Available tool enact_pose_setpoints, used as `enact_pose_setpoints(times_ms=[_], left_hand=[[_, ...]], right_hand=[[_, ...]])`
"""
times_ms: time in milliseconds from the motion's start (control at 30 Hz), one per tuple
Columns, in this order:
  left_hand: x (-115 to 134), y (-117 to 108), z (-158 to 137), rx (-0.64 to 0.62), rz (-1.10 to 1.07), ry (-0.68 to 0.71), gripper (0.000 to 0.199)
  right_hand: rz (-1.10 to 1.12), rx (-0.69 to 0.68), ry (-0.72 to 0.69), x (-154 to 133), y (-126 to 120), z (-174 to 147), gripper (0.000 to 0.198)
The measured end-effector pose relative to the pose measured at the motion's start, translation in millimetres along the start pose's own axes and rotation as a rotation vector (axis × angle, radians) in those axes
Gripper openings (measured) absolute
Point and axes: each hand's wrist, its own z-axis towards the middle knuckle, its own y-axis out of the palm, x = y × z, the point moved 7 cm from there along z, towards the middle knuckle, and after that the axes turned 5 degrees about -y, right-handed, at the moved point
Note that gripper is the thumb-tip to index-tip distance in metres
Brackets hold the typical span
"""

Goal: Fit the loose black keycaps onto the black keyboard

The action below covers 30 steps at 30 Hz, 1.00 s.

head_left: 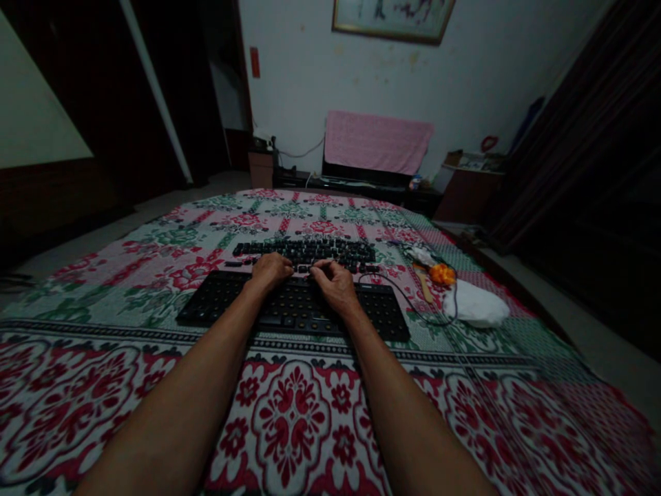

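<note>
A black keyboard (297, 310) with its keycaps off lies across the patterned cover, rows of small studs showing. Loose black keycaps (304, 248) are laid out in rows just behind it. Over the keyboard's far edge, my left hand (271, 269) is closed, fingers curled down at the nearest row of keycaps. My right hand (335, 284) faces it from the other side, thumb and forefinger drawn together close to the same row. Whatever either hand pinches is too small and dark to make out. A thin cable (407, 297) runs off to the right.
Right of the keyboard lie a flat brush with a wooden handle (424, 286), an orange bundle (442, 274) and a white cloth (478, 304). The red, green and white cover (294, 413) spreads beneath everything. A pink towel (379, 141) hangs over a screen at the far wall.
</note>
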Motion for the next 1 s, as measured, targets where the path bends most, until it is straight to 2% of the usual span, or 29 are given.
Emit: enact_pose_setpoints(times_ms=[133,300,500,567,700,767,867,1000], left_hand=[[0,-3,-3,0.006,-0.023,-0.005,0.04],[0,-4,-5,0.018,-0.029,0.025,0.037],[-5,-19,-18,0.074,-0.028,0.125,0.033],[-10,-24,-26,0.083,-0.002,0.159,0.031],[-18,-29,-40,0.113,0.042,0.19,0.033],[-20,-27,-46,0.088,0.049,0.202,0.032],[-22,-23,-51,0.074,0.042,0.198,0.031],[-24,-20,-53,0.137,0.038,0.176,0.033]], right_hand=[[0.002,-0.005,0.009,0,0,0,0.026],[0.007,-0.002,0.007,1,0,0,0.027],[0.068,-0.041,0.028,-6,3,0,0.027],[0.1,-0.138,0.019,-18,9,1,0.025],[0.146,-0.516,-0.039,-53,29,-7,0.02],[0.161,-0.656,-0.038,-66,35,-15,0.019],[0.147,-0.742,-0.015,-72,38,-22,0.016],[0.113,-0.784,0.002,-69,42,-28,0.014]])
